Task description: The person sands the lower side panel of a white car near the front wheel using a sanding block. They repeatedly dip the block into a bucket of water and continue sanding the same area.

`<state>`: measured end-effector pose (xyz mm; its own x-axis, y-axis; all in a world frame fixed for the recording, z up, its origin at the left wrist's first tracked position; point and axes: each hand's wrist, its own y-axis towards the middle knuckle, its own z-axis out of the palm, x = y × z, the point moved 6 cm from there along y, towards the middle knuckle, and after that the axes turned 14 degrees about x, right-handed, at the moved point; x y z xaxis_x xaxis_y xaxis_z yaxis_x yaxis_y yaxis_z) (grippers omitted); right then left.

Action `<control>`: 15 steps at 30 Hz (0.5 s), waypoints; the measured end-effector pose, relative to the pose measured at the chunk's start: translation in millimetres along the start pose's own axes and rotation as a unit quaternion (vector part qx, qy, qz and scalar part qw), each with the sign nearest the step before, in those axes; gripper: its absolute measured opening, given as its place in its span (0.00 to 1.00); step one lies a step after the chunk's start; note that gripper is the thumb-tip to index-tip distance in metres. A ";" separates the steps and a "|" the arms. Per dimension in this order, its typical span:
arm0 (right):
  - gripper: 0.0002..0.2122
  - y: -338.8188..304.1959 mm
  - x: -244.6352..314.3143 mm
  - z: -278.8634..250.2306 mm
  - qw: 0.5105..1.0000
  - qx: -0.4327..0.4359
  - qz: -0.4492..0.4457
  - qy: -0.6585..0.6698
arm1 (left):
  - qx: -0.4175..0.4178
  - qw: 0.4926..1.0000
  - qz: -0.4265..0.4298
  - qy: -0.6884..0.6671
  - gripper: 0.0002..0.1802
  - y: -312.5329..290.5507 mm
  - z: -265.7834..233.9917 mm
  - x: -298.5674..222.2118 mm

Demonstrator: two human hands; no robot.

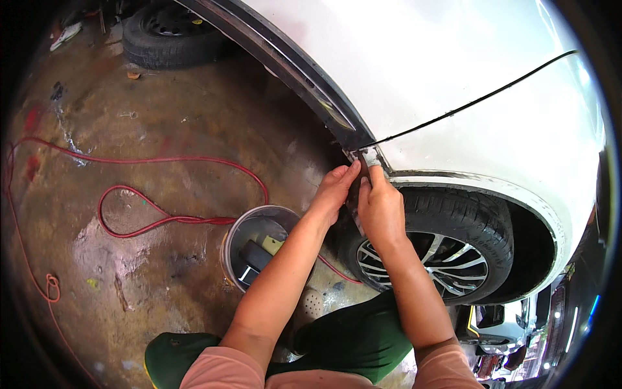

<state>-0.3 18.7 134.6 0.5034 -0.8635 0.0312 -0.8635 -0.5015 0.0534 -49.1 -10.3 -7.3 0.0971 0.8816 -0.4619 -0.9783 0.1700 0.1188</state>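
My left hand (336, 189) and my right hand (382, 203) meet at the lower edge of a white car body (427, 71), at the front corner of the wheel arch (466, 180). Between them is a dark, narrow strip (354, 192), running down from the panel's corner; whether it is a loose piece or part of the car I cannot tell. The left fingers close on its upper end, thumb toward the panel. My right hand is curled around its other side, with the index finger stretched up against the scuffed, whitish corner. A black sill (324, 107) ends just above.
Below the hands is the car's wheel (447, 259), with silver spokes. A grey bucket (228, 249) holding dark and yellowish items stands left of my forearm. A red hose (149, 160) loops over the stained floor. Another tyre (152, 48) lies at the far left.
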 end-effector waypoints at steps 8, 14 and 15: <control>0.06 2.6 -7.2 6.5 1.000 0.002 -0.011 -0.003 | 0.000 1.000 0.011 -0.014 0.19 -2.5 1.7 0.1; 0.05 -3.2 -8.3 6.5 1.000 0.015 0.004 -0.013 | -0.012 0.999 0.001 0.031 0.19 -6.1 5.6 0.7; 0.05 2.7 -5.2 12.1 0.999 0.018 -0.010 -0.035 | -0.023 0.999 -0.012 0.021 0.18 -8.3 -0.8 0.2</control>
<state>-5.7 21.2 122.6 0.5184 -0.8542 -0.0386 -0.8544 -0.5193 0.0166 -41.2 -11.9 -9.0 0.1147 0.8583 -0.5002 -0.9831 0.1703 0.0666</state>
